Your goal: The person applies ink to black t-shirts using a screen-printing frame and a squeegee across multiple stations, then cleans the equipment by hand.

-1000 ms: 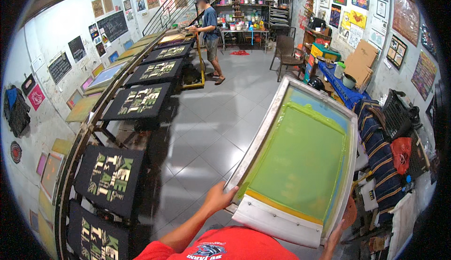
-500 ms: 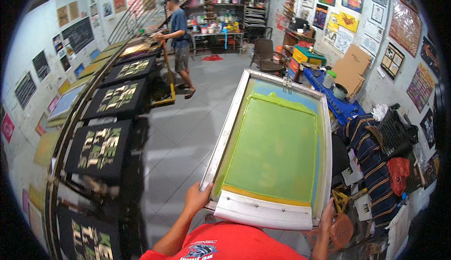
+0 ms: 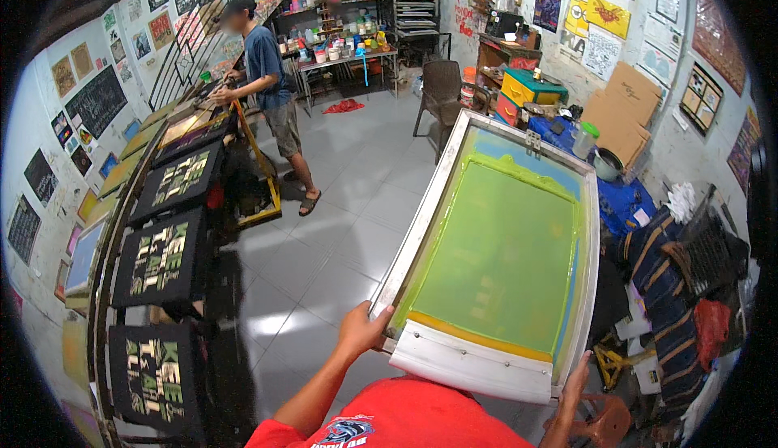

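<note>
Overhead, so to speak, the room is a print shop with a grey tiled floor running away toward shelves at the far end. Along the left curves a long row of black printed shirts on platens, where another person stands working, well apart. Held out in front is the printing screen — a pale frame with yellow-green mesh, its long axis pointing away from the body and slightly right, tilted up at the far end. Both hands sit at its near end: the left hand curls around the near-left corner, the right hand lies with fingers stretched along the near-right edge — whether it wraps under I cannot tell. Just right crowd a blue-covered table and piled cloth
</note>
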